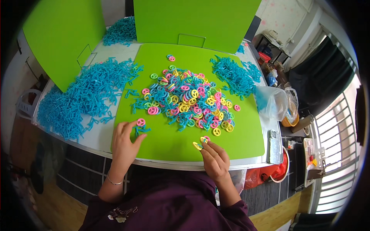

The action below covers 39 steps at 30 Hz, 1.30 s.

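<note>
At the near left of the green mat (173,148), my left hand (127,139) has its thumb and fingers apart. A pink spoked ring (141,122) lies at its index fingertip, and small blue forked plastic pieces (142,130) are by the thumb. My right hand (216,159), closed in a pinch near the front edge, holds yellow spoked rings (197,146), with a pink one beside them. Its fingers partly hide these. Beyond both hands spreads a mixed heap of pink, yellow, green and blue spoked rings (194,93), with blue forked pieces among them.
Large piles of blue forked pieces lie on the left (84,92) and right (233,75) of the white table. Upright green boards (196,19) stand behind. A clear plastic bag (271,101) sits at the right edge, with a phone-like flat object (274,148) nearer.
</note>
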Each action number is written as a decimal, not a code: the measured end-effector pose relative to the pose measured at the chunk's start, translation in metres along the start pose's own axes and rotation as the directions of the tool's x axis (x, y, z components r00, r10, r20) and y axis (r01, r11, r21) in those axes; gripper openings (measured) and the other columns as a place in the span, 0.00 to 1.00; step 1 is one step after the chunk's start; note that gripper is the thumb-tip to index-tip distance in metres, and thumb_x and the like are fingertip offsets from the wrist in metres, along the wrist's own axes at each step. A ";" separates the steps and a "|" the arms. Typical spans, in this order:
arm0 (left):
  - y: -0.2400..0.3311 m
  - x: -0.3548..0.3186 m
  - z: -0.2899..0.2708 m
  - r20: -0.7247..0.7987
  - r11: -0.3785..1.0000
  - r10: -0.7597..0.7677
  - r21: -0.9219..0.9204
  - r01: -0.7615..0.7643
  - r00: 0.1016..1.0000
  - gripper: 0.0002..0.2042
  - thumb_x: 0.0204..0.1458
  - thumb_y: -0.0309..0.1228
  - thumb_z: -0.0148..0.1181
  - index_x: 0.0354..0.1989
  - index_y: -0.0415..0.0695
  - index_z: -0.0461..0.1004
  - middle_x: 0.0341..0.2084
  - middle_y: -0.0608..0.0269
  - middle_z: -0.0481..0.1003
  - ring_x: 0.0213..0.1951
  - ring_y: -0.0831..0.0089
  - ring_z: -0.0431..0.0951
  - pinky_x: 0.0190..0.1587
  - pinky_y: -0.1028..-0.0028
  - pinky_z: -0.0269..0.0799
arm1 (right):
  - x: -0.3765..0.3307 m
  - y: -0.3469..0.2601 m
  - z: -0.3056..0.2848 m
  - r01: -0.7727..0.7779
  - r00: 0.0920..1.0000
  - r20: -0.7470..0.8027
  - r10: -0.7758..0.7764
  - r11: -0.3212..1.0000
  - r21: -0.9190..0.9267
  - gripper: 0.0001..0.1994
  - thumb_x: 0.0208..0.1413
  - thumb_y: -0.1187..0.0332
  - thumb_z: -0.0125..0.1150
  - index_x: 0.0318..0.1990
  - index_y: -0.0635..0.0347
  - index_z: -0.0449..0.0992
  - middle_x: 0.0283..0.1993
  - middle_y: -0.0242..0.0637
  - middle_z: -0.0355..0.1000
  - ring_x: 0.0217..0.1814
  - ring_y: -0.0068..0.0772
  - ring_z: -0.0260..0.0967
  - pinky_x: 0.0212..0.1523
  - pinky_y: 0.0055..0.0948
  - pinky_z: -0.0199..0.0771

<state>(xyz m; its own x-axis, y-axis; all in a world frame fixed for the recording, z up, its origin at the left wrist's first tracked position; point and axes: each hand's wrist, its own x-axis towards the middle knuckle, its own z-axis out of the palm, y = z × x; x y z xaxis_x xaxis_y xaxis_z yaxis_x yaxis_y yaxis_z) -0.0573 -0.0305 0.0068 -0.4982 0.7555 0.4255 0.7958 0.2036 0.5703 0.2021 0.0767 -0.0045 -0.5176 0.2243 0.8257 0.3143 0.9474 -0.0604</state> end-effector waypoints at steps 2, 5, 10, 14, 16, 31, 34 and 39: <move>-0.005 -0.003 0.003 0.030 0.999 -0.028 0.030 0.027 0.999 0.21 0.40 0.29 0.69 0.46 0.44 0.73 0.40 0.55 0.69 0.45 0.56 0.69 0.48 0.65 0.66 | 0.001 0.001 0.001 0.033 0.999 -0.012 -0.033 0.999 -0.005 0.11 0.43 0.79 0.59 0.37 0.62 0.74 0.43 0.40 0.75 0.46 0.40 0.73 0.41 0.32 0.75; -0.008 -0.004 0.008 0.078 0.998 -0.024 0.068 0.019 0.997 0.22 0.40 0.30 0.69 0.47 0.44 0.73 0.40 0.56 0.69 0.45 0.56 0.69 0.48 0.64 0.66 | 0.000 0.000 -0.001 0.034 0.999 -0.017 -0.035 0.999 -0.028 0.11 0.44 0.78 0.59 0.38 0.62 0.74 0.43 0.39 0.75 0.46 0.39 0.73 0.41 0.32 0.75; 0.033 -0.010 0.008 0.055 0.932 0.202 -0.317 -0.175 0.978 0.21 0.42 0.31 0.68 0.48 0.44 0.72 0.42 0.54 0.68 0.47 0.55 0.69 0.49 0.63 0.66 | 0.003 -0.001 -0.002 0.052 0.999 0.017 -0.051 0.999 -0.015 0.11 0.44 0.77 0.60 0.38 0.61 0.74 0.42 0.38 0.76 0.45 0.39 0.73 0.40 0.31 0.75; 0.028 -0.006 0.010 -0.008 0.984 0.172 -0.040 -0.172 0.985 0.22 0.42 0.32 0.68 0.47 0.43 0.72 0.43 0.53 0.68 0.48 0.55 0.68 0.51 0.63 0.65 | 0.000 0.000 -0.026 -0.236 0.971 -0.025 0.236 0.972 0.020 0.10 0.43 0.82 0.65 0.33 0.63 0.74 0.35 0.41 0.76 0.37 0.40 0.75 0.39 0.30 0.75; 0.010 -0.005 0.000 0.055 0.995 0.101 0.020 -0.102 0.993 0.21 0.42 0.32 0.68 0.46 0.43 0.72 0.42 0.54 0.68 0.47 0.55 0.68 0.50 0.64 0.65 | -0.007 0.000 -0.067 -0.640 0.768 0.097 0.633 0.761 0.103 0.10 0.42 0.83 0.66 0.34 0.65 0.76 0.34 0.39 0.76 0.36 0.29 0.74 0.38 0.27 0.73; 0.038 -0.011 0.026 0.209 0.901 0.297 -0.384 -0.201 0.932 0.04 0.47 0.22 0.61 0.30 0.40 0.74 0.26 0.59 0.75 0.28 0.68 0.76 0.30 0.71 0.72 | -0.005 -0.005 -0.116 -0.719 0.622 0.576 0.530 0.678 0.153 0.24 0.41 0.78 0.67 0.50 0.63 0.73 0.41 0.43 0.77 0.42 0.36 0.76 0.42 0.28 0.74; 0.060 -0.010 0.035 0.160 0.761 0.573 -0.468 -0.449 0.804 0.03 0.47 0.23 0.62 0.31 0.41 0.75 0.27 0.61 0.75 0.30 0.68 0.76 0.32 0.71 0.72 | 0.018 -0.023 -0.055 -0.735 0.677 0.404 0.615 0.535 0.417 0.22 0.45 0.78 0.66 0.51 0.65 0.71 0.43 0.41 0.76 0.42 0.31 0.74 0.41 0.27 0.74; 0.090 0.014 0.047 0.279 0.684 0.518 -0.702 -0.196 0.809 0.06 0.48 0.27 0.62 0.34 0.43 0.76 0.31 0.60 0.74 0.33 0.65 0.75 0.36 0.70 0.72 | -0.004 -0.001 -0.035 -0.898 0.436 0.750 0.498 0.192 0.396 0.15 0.53 0.80 0.59 0.50 0.68 0.71 0.39 0.37 0.75 0.42 0.21 0.71 0.42 0.22 0.72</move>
<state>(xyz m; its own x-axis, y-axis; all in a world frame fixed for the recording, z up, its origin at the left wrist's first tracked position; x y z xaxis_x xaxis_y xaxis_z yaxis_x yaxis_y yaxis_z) 0.0236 0.0282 0.0311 0.1055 0.8901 0.4434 0.4005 -0.4461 0.8004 0.2315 0.0669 0.0123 -0.6662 0.7403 -0.0902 0.2102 0.0704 -0.9751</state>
